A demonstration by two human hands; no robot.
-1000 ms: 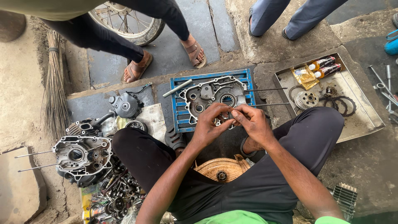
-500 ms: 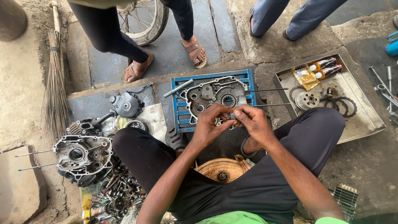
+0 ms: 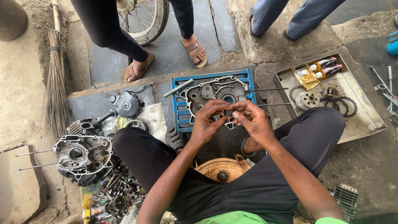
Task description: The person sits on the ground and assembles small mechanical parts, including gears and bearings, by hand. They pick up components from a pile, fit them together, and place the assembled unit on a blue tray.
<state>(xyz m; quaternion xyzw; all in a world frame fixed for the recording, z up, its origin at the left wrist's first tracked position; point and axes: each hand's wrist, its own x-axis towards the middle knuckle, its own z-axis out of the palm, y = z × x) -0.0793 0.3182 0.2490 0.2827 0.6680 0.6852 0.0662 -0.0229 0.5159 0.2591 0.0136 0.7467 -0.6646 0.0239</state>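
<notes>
A rough concrete floor [image 3: 373, 166], stained dark with oil, carries the whole spread of parts. Just above it, between the person's knees, a small dark metal part [image 3: 228, 112] with a ridged look is pinched between the fingertips of both hands. The left hand [image 3: 210, 120] curls closed on it from one side and the right hand [image 3: 253, 120] closes on it from the other, so the part sits right where the two hands meet; its exact shape is too small to tell.

Directly under the hands lies a grey cast-metal engine case [image 3: 213, 94], full of round bores, resting on a blue slatted crate [image 3: 178, 112]. Two thin steel rods [image 3: 267, 89] stick out from it toward a shallow metal tray [image 3: 365, 120], which holds a toothed gear [image 3: 307, 100], dark rings, and two small bottles [image 3: 324, 67] with orange caps.

On the person's left sits another engine case half [image 3: 83, 155] with long studs, beside a heap of greasy gears and small parts [image 3: 114, 195]. A twig broom [image 3: 54, 83] lies further out. Two bystanders' sandalled feet [image 3: 197, 49] and a spoked wheel [image 3: 145, 16] stand beyond the crate.
</notes>
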